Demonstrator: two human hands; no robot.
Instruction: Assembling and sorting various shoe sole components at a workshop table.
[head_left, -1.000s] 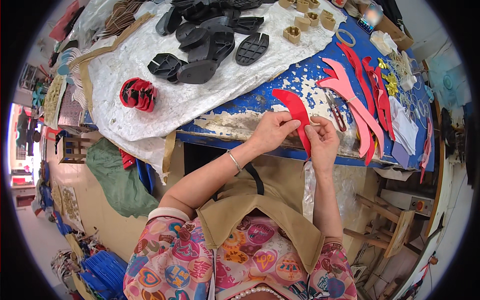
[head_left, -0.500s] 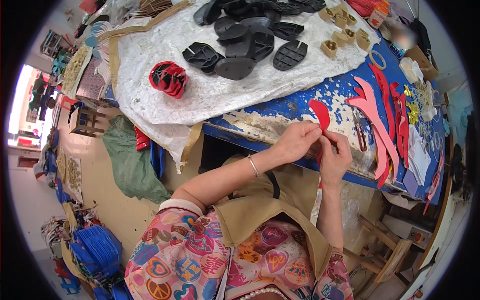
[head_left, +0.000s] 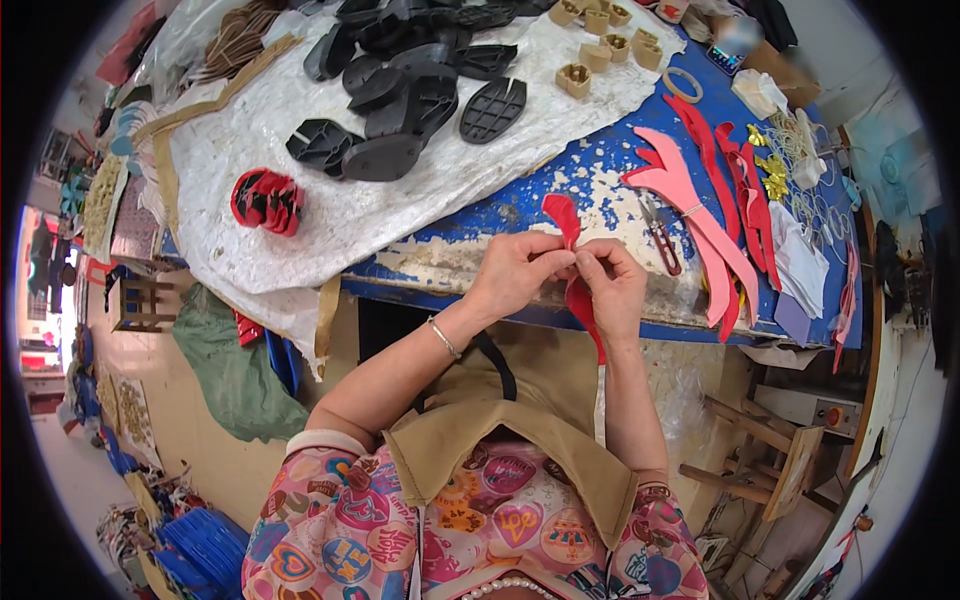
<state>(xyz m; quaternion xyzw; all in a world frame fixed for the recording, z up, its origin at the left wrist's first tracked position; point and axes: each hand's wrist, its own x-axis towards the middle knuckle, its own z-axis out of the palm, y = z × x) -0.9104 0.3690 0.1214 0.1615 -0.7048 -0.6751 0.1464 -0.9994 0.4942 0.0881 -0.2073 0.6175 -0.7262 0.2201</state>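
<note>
Both my hands meet just over the near edge of the blue table, pinching one red strip (head_left: pixel 580 300). My left hand (head_left: pixel 513 274), with a bangle at the wrist, closes thumb and finger on it from the left. From the right, my right hand (head_left: pixel 613 285) grips the same strip, its fingertips touching those of the left. One wide end of the strip sticks up above the fingers; the other hangs down toward my apron. Thread snips (head_left: pixel 661 238) lie to the right of my hands. Beside them are pink and red cut pieces (head_left: pixel 690 215).
A white cloth (head_left: pixel 240 270) covers much of the blue table (head_left: pixel 480 225). On it rest black shoe soles (head_left: pixel 385 155), tan heel-like blocks (head_left: pixel 574 80) and a red-and-black bundle (head_left: pixel 268 203). A tape ring (head_left: pixel 683 85) lies farther right. A wooden stool (head_left: pixel 790 470) stands below right.
The view has shifted, so the table's contents appear farther left. The red strip has turned between my fingers, and more of its lower end now shows hanging down.
</note>
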